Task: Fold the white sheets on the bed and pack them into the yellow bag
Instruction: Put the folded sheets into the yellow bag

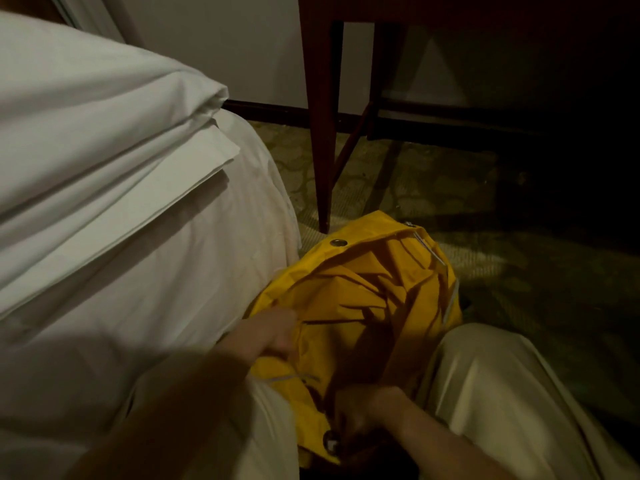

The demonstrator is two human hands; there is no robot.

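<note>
A stack of folded white sheets (114,140) lies on the bed (180,271) at the left. The yellow bag (360,296) stands on the floor beside the bed, between my knees, its mouth open and crumpled. My left hand (266,336) grips the bag's left rim. My right hand (363,410) grips the near rim by a metal snap, its fingers curled into the fabric. The bag's inside is in shadow and I cannot tell what it holds.
A dark wooden table leg (320,133) stands just behind the bag. Patterned carpet (485,216) spreads to the right, dark at the far right. My light trouser leg (502,393) lies right of the bag. A white wall with dark skirting is behind.
</note>
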